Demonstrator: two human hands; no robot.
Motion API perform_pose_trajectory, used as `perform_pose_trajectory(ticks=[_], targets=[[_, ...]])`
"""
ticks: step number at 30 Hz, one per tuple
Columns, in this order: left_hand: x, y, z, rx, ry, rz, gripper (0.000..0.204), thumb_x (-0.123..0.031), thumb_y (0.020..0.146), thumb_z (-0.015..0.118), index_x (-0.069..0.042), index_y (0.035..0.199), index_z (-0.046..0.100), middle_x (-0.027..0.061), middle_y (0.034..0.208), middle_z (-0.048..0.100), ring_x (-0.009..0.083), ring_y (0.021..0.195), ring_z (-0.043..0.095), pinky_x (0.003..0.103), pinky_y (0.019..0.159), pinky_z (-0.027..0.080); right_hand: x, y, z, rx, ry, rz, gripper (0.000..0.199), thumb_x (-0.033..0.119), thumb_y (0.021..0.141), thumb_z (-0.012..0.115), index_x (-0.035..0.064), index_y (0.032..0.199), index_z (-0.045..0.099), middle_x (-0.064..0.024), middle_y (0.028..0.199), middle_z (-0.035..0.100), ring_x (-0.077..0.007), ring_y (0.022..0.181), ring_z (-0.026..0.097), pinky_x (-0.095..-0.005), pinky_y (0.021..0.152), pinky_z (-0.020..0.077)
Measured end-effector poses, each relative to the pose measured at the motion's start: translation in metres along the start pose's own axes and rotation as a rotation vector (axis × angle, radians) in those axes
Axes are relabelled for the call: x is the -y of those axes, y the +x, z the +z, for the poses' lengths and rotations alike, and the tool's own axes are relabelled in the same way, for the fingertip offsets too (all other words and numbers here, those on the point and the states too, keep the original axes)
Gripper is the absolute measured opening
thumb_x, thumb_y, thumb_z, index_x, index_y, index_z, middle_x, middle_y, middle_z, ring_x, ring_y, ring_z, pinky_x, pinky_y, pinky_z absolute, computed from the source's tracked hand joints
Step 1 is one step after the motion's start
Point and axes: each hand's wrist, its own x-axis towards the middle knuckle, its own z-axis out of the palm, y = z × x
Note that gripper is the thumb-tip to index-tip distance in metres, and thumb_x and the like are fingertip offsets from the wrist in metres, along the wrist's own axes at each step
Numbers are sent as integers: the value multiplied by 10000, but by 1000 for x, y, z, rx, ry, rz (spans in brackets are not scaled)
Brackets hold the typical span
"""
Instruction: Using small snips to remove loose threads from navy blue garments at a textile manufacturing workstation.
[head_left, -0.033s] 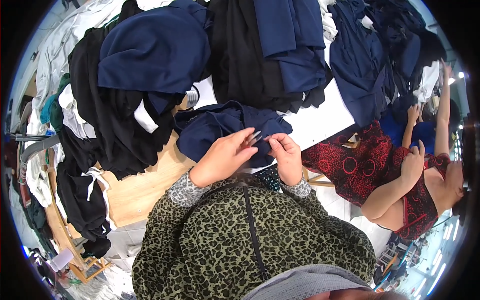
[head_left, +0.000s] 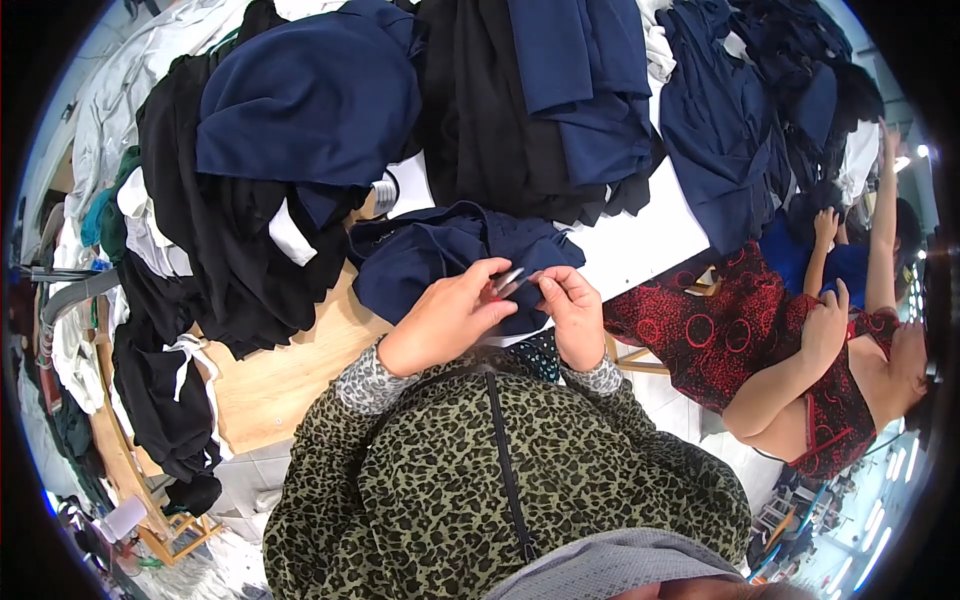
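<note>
Matt cloth garment point(head_left: 420, 268), smooth wood tabletop point(head_left: 265, 390), seemingly metal tool point(head_left: 511, 282)

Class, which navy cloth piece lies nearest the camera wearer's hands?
The crumpled navy bundle just beyond the left hand and right hand; the other navy pieces lie farther away.

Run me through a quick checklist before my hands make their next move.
1. Left hand has hold of the small metal tool: ok.
2. Right hand has thumb and forefinger pinched together near the tool's tips: ok.
3. Something caught in that pinch: cannot tell, too small to make out.
4. Navy garment in front of you lying smooth: not ok, it is bunched in folds.
5. Co-worker in red and black has hands away from the tool: ok, the visible hand is well off to the right.
</note>
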Motion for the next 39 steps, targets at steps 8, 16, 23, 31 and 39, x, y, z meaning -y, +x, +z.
perform_pose_trajectory(ticks=[8,16,23,31,39], targets=[[-3,0,9,47,259,-15,361,-153,803,664,-37,1033,412,161,758,616,335,715,624,388,601,464,2,-1,5,-3,-64,-79,104,103,925,526,17,940,582,-6,899,628,-37,746,526,-187,652,444],[-4,2,10,46,330,-19,360,-152,806,651,-44,1039,399,153,733,616,346,697,622,407,586,458,0,-1,7,-58,-340,-311,62,33,887,563,-22,902,588,-26,842,639,-49,718,537,-185,651,439],[-4,1,8,81,283,-32,356,-148,805,651,-41,1042,408,164,745,615,352,707,619,406,592,462,-1,-1,5,-18,-238,-233,81,55,890,569,-8,936,591,-38,877,647,-47,722,535,-191,644,440],[12,-4,-4,-67,-19,-105,441,-161,770,695,-42,1122,457,119,776,614,233,705,621,322,636,479,2,2,2,9,238,-5,214,71,905,545,15,1111,546,-65,1013,625,-44,793,538,-177,650,427],[23,14,28,-274,79,198,191,-94,761,707,-13,911,620,39,705,543,127,543,473,250,511,396,6,1,9,29,311,33,306,12,890,534,16,1195,513,-69,1045,613,-53,820,544,-174,691,440]])
